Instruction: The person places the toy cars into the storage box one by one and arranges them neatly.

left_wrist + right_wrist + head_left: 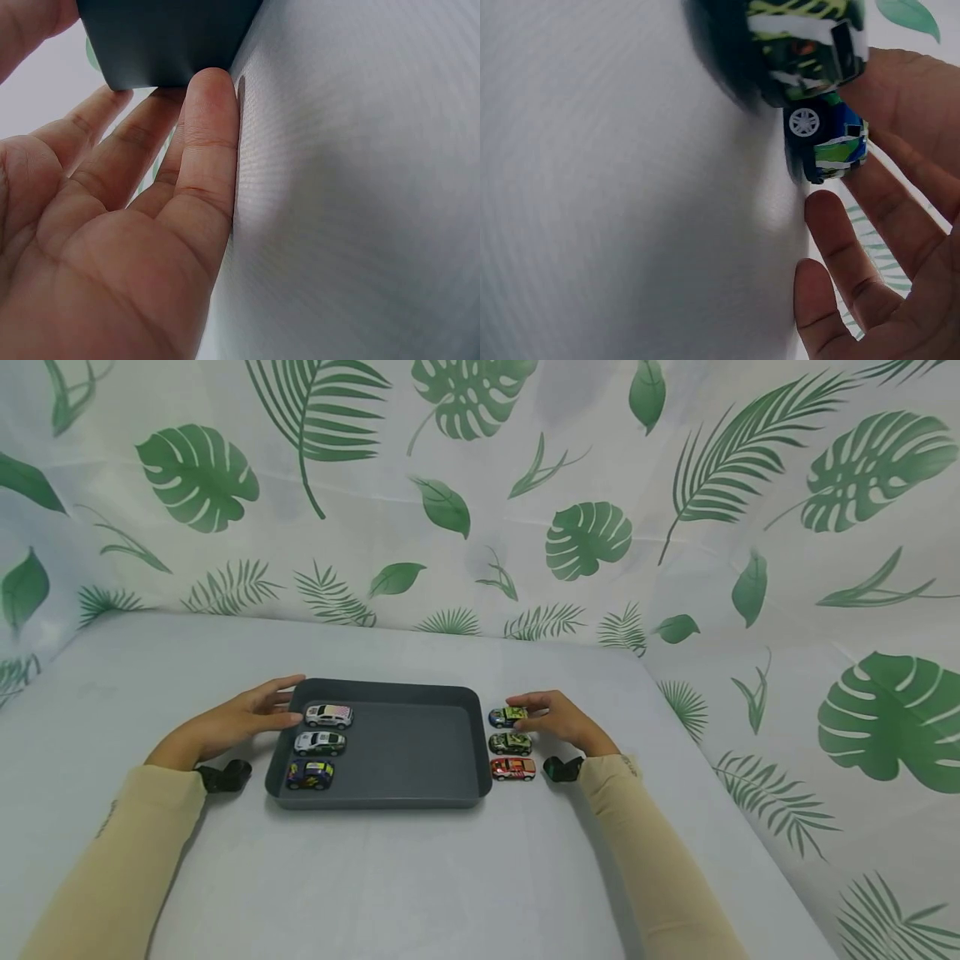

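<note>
My left hand is at the left side of the dark grey tray; in the left wrist view, nearly straight fingers touch its outer wall. My right hand pinches the blue-and-green toy car between thumb and fingers, right of the tray. In the right wrist view this car lies partly behind the green camouflage car. Below it in the head view are that green car and a red-and-white car.
Down the tray's left side stand a white-and-pink car, a white-and-green car and a dark blue-purple car. A leaf-patterned cloth hangs behind the white table.
</note>
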The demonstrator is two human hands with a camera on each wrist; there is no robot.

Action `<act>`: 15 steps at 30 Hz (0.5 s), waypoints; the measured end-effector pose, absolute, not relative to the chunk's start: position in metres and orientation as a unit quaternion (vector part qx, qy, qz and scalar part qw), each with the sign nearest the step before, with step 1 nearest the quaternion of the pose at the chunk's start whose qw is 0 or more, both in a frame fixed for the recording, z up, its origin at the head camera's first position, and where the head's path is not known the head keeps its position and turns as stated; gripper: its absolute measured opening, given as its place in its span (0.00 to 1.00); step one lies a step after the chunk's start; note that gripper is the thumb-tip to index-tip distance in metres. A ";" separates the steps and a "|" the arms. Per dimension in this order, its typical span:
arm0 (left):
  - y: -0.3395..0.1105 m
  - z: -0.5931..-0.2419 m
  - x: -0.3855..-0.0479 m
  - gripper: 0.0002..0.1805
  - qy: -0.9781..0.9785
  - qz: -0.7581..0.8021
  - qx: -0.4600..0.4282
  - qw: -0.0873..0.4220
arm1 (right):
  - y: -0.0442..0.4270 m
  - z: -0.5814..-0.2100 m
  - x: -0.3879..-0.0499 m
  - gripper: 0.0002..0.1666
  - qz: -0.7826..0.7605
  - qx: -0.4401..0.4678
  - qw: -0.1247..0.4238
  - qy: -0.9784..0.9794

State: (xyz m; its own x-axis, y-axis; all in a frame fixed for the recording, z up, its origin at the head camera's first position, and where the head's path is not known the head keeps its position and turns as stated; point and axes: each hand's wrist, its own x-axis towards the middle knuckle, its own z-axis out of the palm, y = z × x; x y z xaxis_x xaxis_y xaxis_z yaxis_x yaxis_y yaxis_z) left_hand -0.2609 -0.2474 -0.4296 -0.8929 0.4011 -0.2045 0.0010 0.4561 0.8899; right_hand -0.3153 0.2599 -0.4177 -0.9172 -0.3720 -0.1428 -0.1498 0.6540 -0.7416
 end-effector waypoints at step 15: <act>-0.247 -0.429 -0.261 0.51 0.832 0.505 0.119 0.196 | 0.257 -0.418 -0.316 0.26 -0.353 -0.139 0.115 0.918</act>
State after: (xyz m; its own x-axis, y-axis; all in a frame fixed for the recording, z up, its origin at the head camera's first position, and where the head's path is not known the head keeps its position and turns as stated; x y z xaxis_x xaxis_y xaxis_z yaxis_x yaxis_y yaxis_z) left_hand -0.2605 -0.2468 -0.4293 -0.8950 0.3956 -0.2061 0.0001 0.4621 0.8868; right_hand -0.3156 0.2570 -0.4185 -0.9350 -0.3364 -0.1123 -0.1743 0.7117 -0.6805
